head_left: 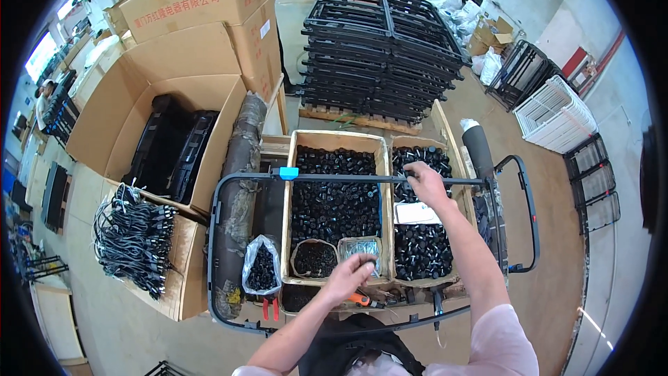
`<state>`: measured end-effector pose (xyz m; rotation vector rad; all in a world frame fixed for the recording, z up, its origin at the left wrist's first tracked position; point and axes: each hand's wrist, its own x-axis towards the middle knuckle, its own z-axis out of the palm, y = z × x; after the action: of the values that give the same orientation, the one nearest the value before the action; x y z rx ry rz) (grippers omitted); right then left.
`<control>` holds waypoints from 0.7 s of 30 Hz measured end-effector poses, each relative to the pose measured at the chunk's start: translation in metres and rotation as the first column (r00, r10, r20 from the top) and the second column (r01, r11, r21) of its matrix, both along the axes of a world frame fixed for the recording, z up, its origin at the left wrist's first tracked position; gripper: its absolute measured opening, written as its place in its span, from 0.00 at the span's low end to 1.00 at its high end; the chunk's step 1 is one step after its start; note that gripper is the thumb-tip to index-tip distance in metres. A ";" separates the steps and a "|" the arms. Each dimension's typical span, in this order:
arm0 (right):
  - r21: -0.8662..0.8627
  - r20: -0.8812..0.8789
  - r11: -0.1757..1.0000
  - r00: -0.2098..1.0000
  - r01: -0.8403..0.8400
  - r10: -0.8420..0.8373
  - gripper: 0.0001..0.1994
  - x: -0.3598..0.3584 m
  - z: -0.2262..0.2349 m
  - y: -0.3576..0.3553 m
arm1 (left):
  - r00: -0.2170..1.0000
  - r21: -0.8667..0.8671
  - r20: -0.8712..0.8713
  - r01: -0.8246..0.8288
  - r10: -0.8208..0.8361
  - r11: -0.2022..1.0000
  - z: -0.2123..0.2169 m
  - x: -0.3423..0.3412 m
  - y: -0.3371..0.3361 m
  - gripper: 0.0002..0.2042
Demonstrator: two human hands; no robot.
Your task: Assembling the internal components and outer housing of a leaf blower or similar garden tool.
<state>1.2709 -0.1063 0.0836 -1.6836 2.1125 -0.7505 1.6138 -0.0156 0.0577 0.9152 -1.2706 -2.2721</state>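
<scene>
A black tubular metal frame with rounded corners lies across the wooden bins in front of me. At the frame's far bar, right of its middle, my right hand is closed with its fingertips on a small black plastic part. My left hand is nearer to me, by a small tray of silver screws. Its thumb and fingers are pinched together; whatever is between them is too small to make out. Below both hands, the left bin holds many round black plastic parts, and the right bin holds similar ones.
A white card lies in the right bin. Near the left bin are a bag of small black pieces, red-handled pliers and an orange-handled tool. Cartons and bundled cables stand left; stacked black frames stand ahead.
</scene>
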 end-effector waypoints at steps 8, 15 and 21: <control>0.035 -0.262 0.946 0.910 -0.324 0.321 0.14 0.006 -0.013 -0.038 | 0.988 -0.069 0.122 0.103 -0.094 0.992 -0.017 0.035 0.063 0.19; 0.054 -0.449 0.959 0.851 -0.277 0.271 0.13 0.000 -0.022 -0.048 | 0.974 -0.146 0.228 0.041 -0.007 0.988 -0.004 0.034 0.084 0.18; 0.090 -0.450 0.987 0.879 -0.132 0.159 0.16 0.008 -0.024 -0.059 | 0.959 -0.192 0.280 0.015 0.041 0.981 -0.005 0.033 0.105 0.19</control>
<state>1.2793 -0.1651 0.0594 -2.1221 2.2327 -0.2569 1.6473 0.0899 0.0529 1.2028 -1.5669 -2.0149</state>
